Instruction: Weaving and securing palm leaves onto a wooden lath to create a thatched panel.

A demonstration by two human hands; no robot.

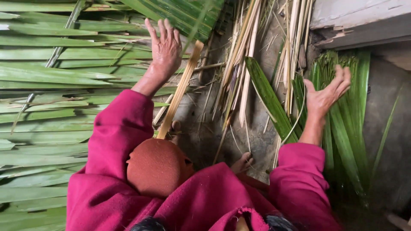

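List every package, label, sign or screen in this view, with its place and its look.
None in view. Both hands, left hand and right hand, are open and empty over green palm leaves, a green leaf bundle and dry straw-coloured strips on the ground.

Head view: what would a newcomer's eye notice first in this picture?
First, the two bright magenta sleeves low in the middle, with both bare hands raised and spread: the left hand over the flat layer of long green palm leaves on the left, the right hand before a bundle of narrow green leaf strips on the right. Between them lie dry pale yellow leaf stalks on the grey floor.
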